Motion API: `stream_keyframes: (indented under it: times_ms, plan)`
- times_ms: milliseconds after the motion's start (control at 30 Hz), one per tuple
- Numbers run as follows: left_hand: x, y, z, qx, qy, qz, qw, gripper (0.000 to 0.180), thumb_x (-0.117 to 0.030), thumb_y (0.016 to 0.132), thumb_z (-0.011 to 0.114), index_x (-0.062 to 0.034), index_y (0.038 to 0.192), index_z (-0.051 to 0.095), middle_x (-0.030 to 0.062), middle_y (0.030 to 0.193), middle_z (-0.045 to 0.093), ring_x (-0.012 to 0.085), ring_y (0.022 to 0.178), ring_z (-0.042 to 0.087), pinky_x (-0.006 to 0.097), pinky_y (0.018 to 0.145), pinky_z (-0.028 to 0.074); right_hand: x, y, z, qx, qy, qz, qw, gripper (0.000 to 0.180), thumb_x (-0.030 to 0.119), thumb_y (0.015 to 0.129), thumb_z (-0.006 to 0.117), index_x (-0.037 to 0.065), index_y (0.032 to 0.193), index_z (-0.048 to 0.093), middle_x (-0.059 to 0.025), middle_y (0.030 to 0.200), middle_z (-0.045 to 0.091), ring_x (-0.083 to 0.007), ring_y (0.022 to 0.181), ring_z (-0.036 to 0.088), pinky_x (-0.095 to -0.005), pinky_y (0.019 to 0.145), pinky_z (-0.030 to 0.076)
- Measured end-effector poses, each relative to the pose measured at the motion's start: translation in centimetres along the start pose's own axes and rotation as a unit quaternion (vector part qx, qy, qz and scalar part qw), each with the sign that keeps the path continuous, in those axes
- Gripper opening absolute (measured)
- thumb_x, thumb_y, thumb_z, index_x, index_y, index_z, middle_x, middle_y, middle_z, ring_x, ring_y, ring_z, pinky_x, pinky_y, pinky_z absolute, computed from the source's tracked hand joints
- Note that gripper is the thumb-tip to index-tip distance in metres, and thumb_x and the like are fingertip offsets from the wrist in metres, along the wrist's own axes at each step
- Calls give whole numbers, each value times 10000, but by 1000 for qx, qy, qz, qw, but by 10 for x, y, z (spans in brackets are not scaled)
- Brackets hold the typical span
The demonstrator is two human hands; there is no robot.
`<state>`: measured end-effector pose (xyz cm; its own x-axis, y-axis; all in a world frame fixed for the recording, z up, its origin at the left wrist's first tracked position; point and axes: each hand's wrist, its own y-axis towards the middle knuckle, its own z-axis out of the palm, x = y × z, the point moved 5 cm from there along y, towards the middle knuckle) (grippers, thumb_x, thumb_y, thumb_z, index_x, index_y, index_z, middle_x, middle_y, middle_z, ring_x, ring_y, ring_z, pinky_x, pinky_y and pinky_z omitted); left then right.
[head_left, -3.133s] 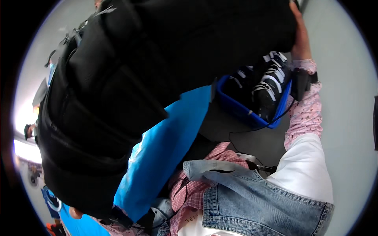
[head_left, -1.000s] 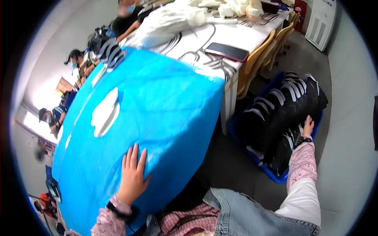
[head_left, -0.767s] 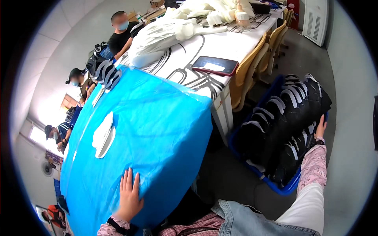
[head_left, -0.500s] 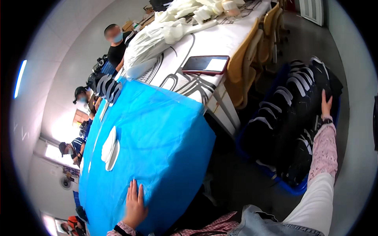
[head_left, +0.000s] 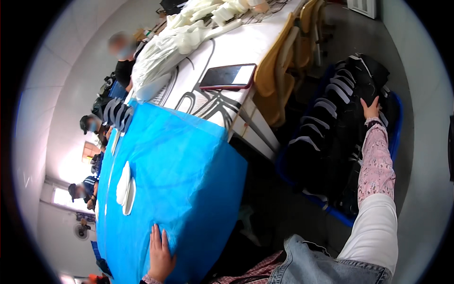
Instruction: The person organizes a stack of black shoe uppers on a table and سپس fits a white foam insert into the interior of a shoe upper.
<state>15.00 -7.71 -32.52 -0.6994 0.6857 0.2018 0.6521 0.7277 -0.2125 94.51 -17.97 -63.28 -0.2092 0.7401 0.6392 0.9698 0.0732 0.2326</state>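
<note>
My left hand (head_left: pixel 161 253) lies flat on the blue table cover (head_left: pixel 189 165), fingers stretched out and holding nothing. Farther along the cover is a small pile of white, sole-shaped pieces (head_left: pixel 126 189). On my right, a blue crate (head_left: pixel 398 128) holds rows of black pieces with pale curved edges, which look like shoe uppers (head_left: pixel 319 123). Over in its far part, my right hand (head_left: pixel 371 109) grips a black shoe upper (head_left: pixel 369 75), thumb and forefinger apart on it. The other fingers are partly hidden against the dark material.
A phone (head_left: pixel 227 76) rests on the white patterned table beyond the cover, near a plastic bag (head_left: pixel 156 64) of white pieces. Yellow chairs (head_left: pixel 274 78) stand between that table and the crate. Several people work along the far left side. A wall (head_left: pixel 416 61) runs along the right.
My right hand has shifted left within the crate, and the black upper at the far end has turned. My left hand stays flat on the cover. The whole view has shifted slightly.
</note>
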Motion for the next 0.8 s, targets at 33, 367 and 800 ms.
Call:
stream_keyframes:
  times_ms: [33, 367, 800]
  plan:
    - [-1, -2, -2, 1, -4, -5, 1000, 859, -20, 636, 616, 36, 1355, 148, 302, 1397, 142, 460, 1287, 193, 489, 1039, 229, -6, -2, -4, -12, -18, -6, 1000, 957, 620, 717, 572, 137, 1406, 114, -314, 1342, 270, -451, 1202, 348, -456, 980, 340]
    - [-2, 2, -13, -14, -41, 4, 999, 808, -31, 609, 628, 36, 1323, 254, 309, 1370, 198, 453, 1272, 222, 513, 1038, 219, -8, -83, -13, -131, -130, -204, 962, 679, 434, 859, 502, -3, 1330, 281, -324, 1241, 358, -442, 1088, 428, -443, 925, 379]
    - [10, -19, -2, -125, 58, 20, 990, 658, -48, 742, 481, -17, 1358, 250, 297, 1349, 272, 432, 1240, 310, 515, 992, 288, 17, -179, -30, 203, -223, -101, 948, 505, 263, 813, 578, 30, 1233, 420, -308, 1297, 302, -461, 1153, 375, -462, 959, 363]
